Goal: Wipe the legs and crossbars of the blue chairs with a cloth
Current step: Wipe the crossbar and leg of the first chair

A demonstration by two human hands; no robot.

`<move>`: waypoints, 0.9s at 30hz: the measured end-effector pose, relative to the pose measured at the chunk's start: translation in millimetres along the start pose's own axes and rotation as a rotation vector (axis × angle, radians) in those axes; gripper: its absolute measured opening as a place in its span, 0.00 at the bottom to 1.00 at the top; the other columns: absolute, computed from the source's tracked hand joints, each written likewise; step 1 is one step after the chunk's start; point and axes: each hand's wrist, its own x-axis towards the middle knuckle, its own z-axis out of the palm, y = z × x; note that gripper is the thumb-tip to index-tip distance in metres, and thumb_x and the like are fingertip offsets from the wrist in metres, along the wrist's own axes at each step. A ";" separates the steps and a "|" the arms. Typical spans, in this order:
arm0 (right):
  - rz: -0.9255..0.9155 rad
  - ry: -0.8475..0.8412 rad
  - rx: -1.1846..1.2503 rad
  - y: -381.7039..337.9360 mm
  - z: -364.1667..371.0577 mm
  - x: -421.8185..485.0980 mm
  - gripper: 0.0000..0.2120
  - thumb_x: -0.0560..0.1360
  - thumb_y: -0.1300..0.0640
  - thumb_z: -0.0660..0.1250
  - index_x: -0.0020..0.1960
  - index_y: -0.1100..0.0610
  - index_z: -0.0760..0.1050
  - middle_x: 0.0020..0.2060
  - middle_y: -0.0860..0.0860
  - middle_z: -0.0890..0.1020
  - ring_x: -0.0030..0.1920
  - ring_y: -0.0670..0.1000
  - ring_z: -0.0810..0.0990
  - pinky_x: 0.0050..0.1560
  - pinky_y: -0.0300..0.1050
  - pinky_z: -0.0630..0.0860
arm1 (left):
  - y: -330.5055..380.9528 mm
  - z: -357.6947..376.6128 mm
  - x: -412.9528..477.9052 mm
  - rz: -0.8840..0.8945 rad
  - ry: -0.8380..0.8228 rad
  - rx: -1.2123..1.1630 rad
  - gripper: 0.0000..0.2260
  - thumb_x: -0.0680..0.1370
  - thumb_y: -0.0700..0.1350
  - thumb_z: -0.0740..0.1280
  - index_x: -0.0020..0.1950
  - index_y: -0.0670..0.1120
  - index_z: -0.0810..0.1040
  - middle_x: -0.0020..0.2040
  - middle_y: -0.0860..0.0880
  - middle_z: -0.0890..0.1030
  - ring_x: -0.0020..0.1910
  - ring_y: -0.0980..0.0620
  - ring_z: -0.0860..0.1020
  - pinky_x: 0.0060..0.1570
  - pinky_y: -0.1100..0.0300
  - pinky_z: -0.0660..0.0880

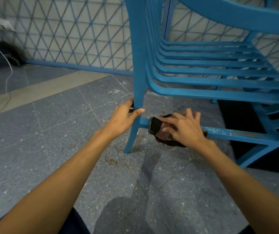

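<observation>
A stack of blue slatted chairs (202, 71) stands on the floor, filling the upper right. My left hand (123, 119) grips the near front leg (137, 65) just above where the low crossbar (236, 134) joins it. A dark cloth (155, 126) is wrapped over the left end of that crossbar, and my right hand (182, 127) holds it there with fingers curled over the cloth and bar. The crossbar's paint is chipped to the right of my hand.
Speckled grey floor tiles (51, 141) carry dirt spots near the leg's foot. A wall with a blue triangular grid (67, 31) and a blue skirting runs behind. A white cable (7, 68) hangs from a socket at the far left. A dark gap lies under the chairs at right.
</observation>
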 end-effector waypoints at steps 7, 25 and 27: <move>0.102 -0.087 0.147 -11.6 9.5 28.2 0.17 0.80 0.50 0.53 0.66 0.50 0.71 0.61 0.56 0.78 0.57 0.63 0.76 0.57 0.56 0.73 | -4.6 1.9 2.3 -0.008 -0.008 -0.051 0.17 0.79 0.49 0.64 0.65 0.44 0.70 0.54 0.52 0.76 0.55 0.51 0.77 0.56 0.58 0.75; 0.491 -0.117 0.257 -40.8 4.1 37.8 0.19 0.78 0.41 0.58 0.60 0.52 0.77 0.57 0.59 0.80 0.58 0.63 0.76 0.49 0.51 0.70 | -1.3 1.6 -3.0 0.004 -0.001 -0.089 0.17 0.79 0.48 0.64 0.66 0.44 0.70 0.55 0.54 0.75 0.53 0.57 0.75 0.54 0.60 0.75; 0.420 -0.109 0.174 -66.3 10.4 48.3 0.19 0.80 0.44 0.54 0.62 0.54 0.74 0.58 0.58 0.80 0.60 0.63 0.74 0.49 0.52 0.69 | -4.0 0.9 -2.3 0.019 0.002 -0.082 0.16 0.79 0.48 0.64 0.65 0.44 0.70 0.54 0.54 0.76 0.53 0.58 0.75 0.54 0.65 0.73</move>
